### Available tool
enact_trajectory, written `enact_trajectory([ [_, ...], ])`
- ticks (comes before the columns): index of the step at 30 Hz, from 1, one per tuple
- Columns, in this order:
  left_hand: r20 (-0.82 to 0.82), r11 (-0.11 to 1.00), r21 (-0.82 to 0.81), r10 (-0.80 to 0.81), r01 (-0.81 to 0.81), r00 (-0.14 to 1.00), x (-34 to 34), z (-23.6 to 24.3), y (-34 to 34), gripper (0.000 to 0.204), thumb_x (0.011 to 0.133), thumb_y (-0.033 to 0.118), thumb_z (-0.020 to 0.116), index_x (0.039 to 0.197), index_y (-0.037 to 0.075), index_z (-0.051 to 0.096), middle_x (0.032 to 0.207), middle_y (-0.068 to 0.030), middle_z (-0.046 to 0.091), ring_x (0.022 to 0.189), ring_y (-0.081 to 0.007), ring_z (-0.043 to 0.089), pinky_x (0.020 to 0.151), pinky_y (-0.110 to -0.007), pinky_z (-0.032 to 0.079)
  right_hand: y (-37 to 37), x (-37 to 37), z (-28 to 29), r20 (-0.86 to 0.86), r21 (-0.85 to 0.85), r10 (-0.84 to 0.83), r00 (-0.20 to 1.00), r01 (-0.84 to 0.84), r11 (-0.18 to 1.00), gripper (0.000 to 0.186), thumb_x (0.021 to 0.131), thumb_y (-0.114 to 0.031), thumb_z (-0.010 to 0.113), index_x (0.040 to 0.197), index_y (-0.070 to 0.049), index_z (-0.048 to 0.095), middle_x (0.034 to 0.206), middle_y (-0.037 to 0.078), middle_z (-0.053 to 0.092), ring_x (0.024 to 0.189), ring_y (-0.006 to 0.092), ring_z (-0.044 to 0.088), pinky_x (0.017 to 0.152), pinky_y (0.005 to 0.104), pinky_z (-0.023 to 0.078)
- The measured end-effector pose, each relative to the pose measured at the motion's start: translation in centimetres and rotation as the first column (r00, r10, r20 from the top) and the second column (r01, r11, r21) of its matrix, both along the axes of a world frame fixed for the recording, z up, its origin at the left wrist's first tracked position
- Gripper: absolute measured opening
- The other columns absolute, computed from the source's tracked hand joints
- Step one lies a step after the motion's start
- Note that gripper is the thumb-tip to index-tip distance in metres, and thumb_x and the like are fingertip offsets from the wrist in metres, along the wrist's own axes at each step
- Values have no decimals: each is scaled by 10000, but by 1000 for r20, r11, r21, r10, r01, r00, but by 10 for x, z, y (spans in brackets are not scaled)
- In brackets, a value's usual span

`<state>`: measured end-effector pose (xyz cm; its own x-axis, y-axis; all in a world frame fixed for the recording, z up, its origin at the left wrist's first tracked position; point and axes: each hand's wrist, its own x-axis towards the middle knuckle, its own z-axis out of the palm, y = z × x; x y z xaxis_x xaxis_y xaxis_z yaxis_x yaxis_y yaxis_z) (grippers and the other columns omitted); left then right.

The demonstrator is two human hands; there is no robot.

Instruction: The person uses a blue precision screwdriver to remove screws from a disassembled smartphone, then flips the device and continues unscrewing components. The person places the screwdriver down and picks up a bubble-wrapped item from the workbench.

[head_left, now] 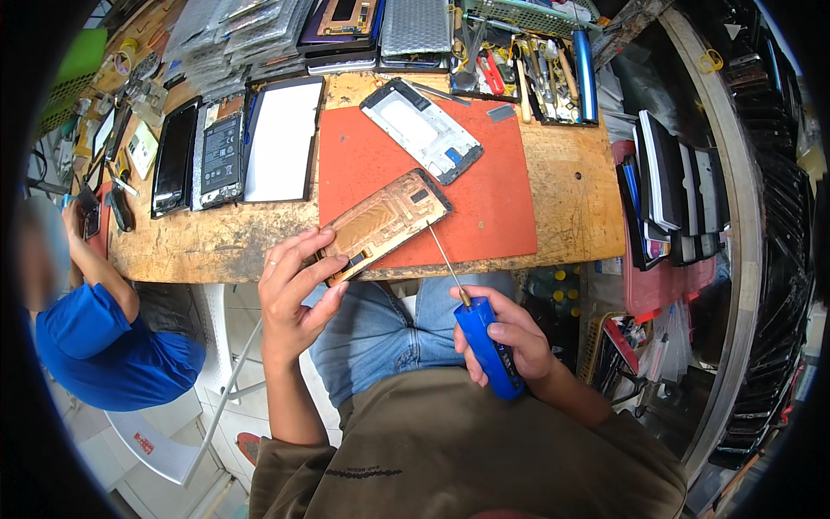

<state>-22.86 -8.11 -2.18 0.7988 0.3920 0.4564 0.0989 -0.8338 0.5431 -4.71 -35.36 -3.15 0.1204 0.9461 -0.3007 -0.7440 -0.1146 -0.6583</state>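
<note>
My left hand grips the lower left end of a copper-coloured phone frame, which lies tilted over the front part of an orange mat. In my right hand is a blue electric screwdriver, with fingers and thumb wrapped round its body. Its long thin bit points up and left, and the tip is at the frame's right edge; whether it touches a screw is too small to tell. Beyond, a silver-white phone frame with a black border rests on the mat, apart from both hands.
Left of the mat stand a white panel, an opened phone with its battery and a dark phone screen. Bubble-wrapped stacks and a tool tray line the back. A person in a blue shirt sits at left.
</note>
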Motion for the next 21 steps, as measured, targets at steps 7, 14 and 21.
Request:
enact_trajectory([
  [7, -24, 999, -33, -2, 2, 1000, -1, 2, -1, 277, 756, 97, 772, 1021, 16, 760, 1248, -185, 722, 1208, -401, 644, 1045, -494, 476, 0, 2, -2, -57, -6, -70, 996, 69, 998, 714, 1012, -266, 536, 1579, 47, 238, 1061, 266, 612, 658, 268, 683, 554, 329, 577],
  [14, -21, 1000, -27, -8, 7, 1000, -1, 2, -1, 280, 760, 102, 773, 1025, 15, 759, 1250, -184, 722, 1211, -400, 644, 1043, -490, 483, 0, 0, -2, -44, -7, -77, 996, 77, 997, 704, 1010, -254, 534, 1573, 53, 246, 1061, 269, 613, 657, 268, 683, 552, 328, 576],
  [21, -15, 1000, -24, -12, 12, 1000, -1, 1, 0, 280, 764, 111, 778, 1027, 17, 759, 1250, -179, 723, 1210, -395, 646, 1044, -486, 483, 0, -1, -2, -50, 3, -98, 994, 98, 995, 706, 1009, -254, 533, 1569, 63, 245, 1055, 270, 613, 649, 266, 680, 546, 329, 575],
])
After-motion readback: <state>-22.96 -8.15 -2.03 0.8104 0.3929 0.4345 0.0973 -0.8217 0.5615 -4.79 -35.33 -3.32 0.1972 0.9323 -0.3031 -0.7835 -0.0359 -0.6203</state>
